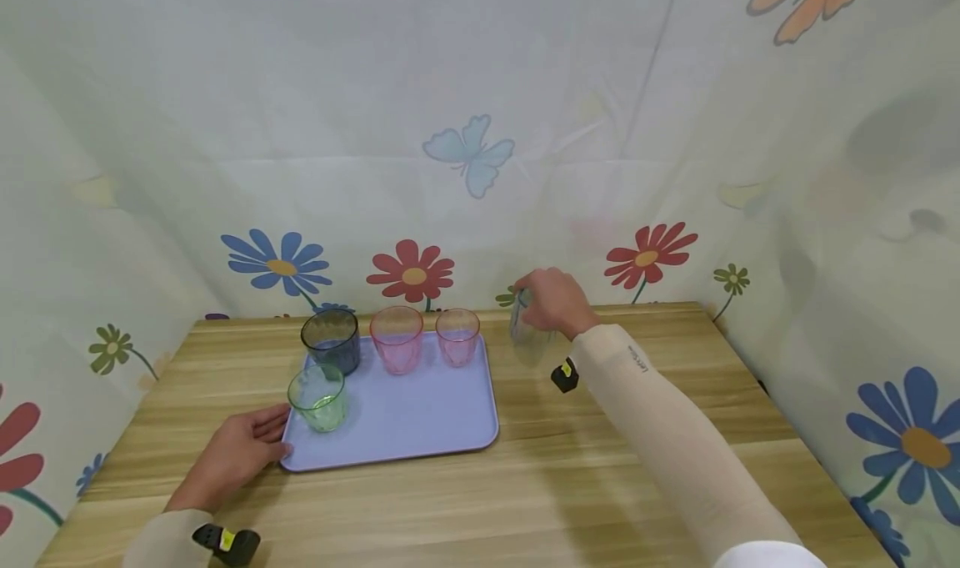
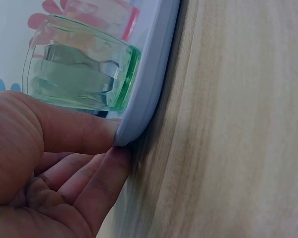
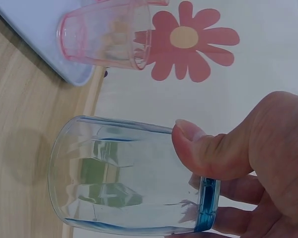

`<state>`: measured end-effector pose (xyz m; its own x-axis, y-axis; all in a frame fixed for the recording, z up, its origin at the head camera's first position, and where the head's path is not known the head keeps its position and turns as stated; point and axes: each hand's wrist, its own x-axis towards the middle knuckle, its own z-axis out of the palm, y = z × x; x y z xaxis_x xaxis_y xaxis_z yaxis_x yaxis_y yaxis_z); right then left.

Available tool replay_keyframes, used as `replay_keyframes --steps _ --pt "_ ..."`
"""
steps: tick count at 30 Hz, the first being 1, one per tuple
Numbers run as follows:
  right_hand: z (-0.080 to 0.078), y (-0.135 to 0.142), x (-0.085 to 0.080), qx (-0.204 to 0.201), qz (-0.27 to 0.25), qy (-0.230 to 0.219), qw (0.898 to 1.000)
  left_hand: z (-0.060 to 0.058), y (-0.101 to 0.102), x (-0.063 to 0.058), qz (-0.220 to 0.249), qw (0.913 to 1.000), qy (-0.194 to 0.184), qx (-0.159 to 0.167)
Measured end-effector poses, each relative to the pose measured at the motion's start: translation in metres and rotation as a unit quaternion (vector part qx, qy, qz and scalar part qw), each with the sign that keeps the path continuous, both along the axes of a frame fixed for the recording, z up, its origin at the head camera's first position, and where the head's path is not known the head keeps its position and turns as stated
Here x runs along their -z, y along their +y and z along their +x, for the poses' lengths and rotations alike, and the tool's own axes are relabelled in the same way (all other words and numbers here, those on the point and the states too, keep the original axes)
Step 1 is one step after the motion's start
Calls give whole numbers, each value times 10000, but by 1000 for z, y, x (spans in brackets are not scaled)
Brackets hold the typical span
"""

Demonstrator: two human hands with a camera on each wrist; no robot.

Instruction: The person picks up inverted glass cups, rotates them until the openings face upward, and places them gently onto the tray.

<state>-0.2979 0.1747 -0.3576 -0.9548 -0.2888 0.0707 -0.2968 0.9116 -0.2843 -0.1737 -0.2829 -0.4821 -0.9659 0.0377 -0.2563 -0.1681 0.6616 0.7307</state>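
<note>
My left hand (image 1: 236,454) pinches the near left corner of a lavender tray (image 1: 423,422). In the left wrist view its thumb lies on the rim, with fingertips below. Close by that thumb stands a green glass (image 1: 318,399) on the tray. Behind it are a dark grey glass (image 1: 332,343), a larger pink glass (image 1: 397,343) and a smaller pink glass (image 1: 457,340). To the right of the tray, my right hand (image 1: 557,301) grips a clear bluish glass (image 3: 124,173) by its thick blue base. This glass is upside down, its mouth facing the wooden table.
The wooden table (image 1: 420,510) ends at the back and sides against a pale curtain (image 1: 360,176) printed with flowers and butterflies. Wood surface extends right of the tray and in front of it. A small black device (image 1: 565,375) sits at my right wrist.
</note>
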Motion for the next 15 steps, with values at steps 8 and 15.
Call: replay_keyframes --steps 8,15 --pt "1 -1 -6 6 -51 -39 10000 1 1 0 133 9999 -52 -10" --pt "2 -1 -16 -50 32 -11 10000 1 2 -2 132 9998 -126 -77"
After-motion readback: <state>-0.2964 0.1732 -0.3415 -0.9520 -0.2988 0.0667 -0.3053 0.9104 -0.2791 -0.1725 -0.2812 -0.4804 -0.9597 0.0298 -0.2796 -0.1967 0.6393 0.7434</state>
